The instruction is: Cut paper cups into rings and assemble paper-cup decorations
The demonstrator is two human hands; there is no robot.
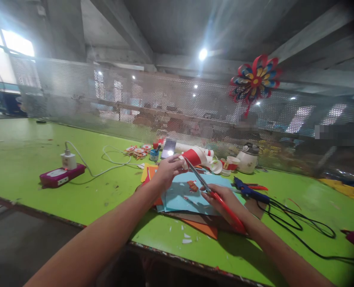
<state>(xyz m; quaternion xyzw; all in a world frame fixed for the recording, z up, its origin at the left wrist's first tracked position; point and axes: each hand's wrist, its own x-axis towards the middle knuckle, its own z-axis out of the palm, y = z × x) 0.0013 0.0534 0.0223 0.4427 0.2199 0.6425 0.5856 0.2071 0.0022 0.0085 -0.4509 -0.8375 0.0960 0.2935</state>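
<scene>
My left hand (pixel 167 170) pinches a red and white paper cup (pixel 192 156) above the table. My right hand (pixel 224 199) grips red-handled scissors (pixel 215 195), and their metal blades reach up to the cup's edge. Under both hands lie light blue paper sheets (pixel 182 197) on a stack of orange paper (pixel 205 229). A small red and white cut piece (pixel 192 185) rests on the blue paper.
A green table (pixel 45 199) carries a magenta power strip (pixel 58 175) with a white charger and cable, a blue glue gun (pixel 248 190) with black cord, several paper cups (pixel 221 164), a white pot (pixel 248 158) and a phone (pixel 168 148). A mesh fence holds a paper pinwheel (pixel 256 79).
</scene>
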